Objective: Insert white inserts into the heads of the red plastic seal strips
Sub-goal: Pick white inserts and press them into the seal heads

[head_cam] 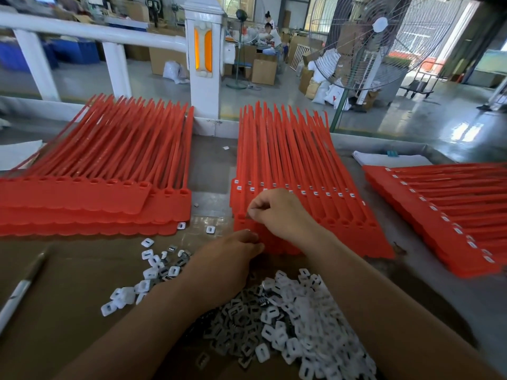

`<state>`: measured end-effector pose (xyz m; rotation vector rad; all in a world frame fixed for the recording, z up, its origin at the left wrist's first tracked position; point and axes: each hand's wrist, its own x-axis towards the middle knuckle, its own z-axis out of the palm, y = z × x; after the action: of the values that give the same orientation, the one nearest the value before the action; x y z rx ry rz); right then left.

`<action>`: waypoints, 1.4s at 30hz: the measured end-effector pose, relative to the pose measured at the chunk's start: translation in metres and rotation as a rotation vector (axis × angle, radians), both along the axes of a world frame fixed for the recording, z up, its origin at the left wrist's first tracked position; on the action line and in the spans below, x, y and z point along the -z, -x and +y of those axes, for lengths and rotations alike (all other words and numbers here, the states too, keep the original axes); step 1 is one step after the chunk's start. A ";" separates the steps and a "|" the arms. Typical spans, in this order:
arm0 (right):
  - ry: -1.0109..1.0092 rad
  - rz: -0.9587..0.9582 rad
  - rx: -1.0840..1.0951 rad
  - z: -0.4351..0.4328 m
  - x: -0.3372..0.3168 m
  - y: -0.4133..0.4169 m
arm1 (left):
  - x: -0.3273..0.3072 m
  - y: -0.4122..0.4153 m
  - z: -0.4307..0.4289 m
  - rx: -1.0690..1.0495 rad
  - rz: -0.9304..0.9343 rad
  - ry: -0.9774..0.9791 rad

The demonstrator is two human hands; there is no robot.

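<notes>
On the bench, head view: I see three stacks of red seal strips laid flat, tails pointing away from me. At centre, the middle stack [296, 193] carries white inserts already seated in the rear rows of heads, while the nearest row of heads shows none. My right hand [277, 209] rests over the near-left corner of this stack, thumb and forefinger pressed together at a head; whether they pinch an insert I cannot tell, since the fingertips hide it. My left hand [230, 259] lies just below, fingers curled and touching the front edge of the same stack; its grip is also hidden, so I cannot tell what, if anything, it holds. Nearest me, a heap of loose white inserts [299, 322] mixed with grey pieces lies on brown cardboard [68, 283], partly under both forearms, with a scatter of strays to the left. To the left, a stack with empty heads [90, 187]; to the right, a stack with fitted heads [444, 209]. A pen [20, 292] lies at far left on the cardboard.
</notes>
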<state>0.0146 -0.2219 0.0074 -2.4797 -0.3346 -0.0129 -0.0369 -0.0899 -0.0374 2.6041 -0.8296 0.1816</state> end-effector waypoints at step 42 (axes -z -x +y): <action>-0.014 0.067 -0.245 -0.024 -0.003 0.057 | -0.004 -0.002 0.005 0.022 0.082 0.117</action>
<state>-0.0428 -0.2455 0.0105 -2.4031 -0.6045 0.1685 -0.0352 -0.0854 -0.0334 2.4747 -0.7939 0.1124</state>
